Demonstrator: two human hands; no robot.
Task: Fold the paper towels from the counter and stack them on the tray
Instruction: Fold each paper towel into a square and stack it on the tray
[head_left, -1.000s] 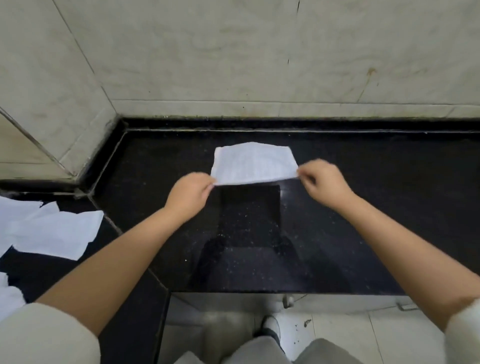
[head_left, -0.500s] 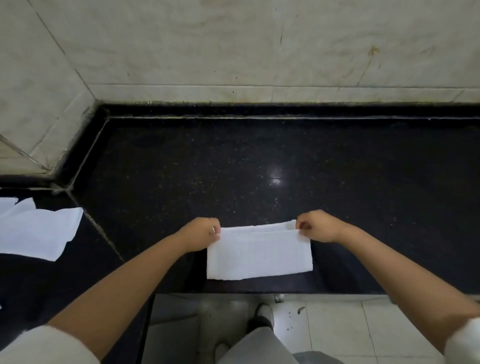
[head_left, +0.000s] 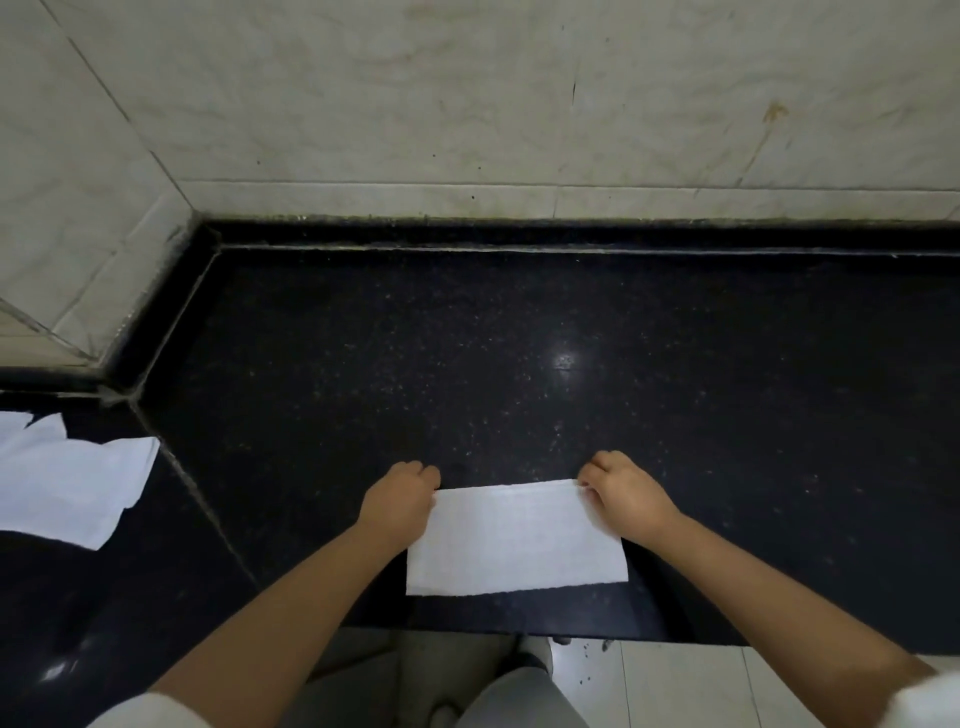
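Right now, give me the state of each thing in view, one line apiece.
Paper towel: folded, lying flat near the counter's front edge, its far corners pinched by both hands.
Left hand: fingers curled, pinching the towel's far left corner.
Right hand: fingers curled, pinching the towel's far right corner.
Loose paper towels: unfolded, overlapping on the counter's left section, untouched.
Counter: black, glossy, speckled.

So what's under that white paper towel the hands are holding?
The white folded paper towel lies on the black speckled stone counter, near its front edge. The left hand and right hand pinch its far corners. Whatever lies directly beneath the towel is covered.
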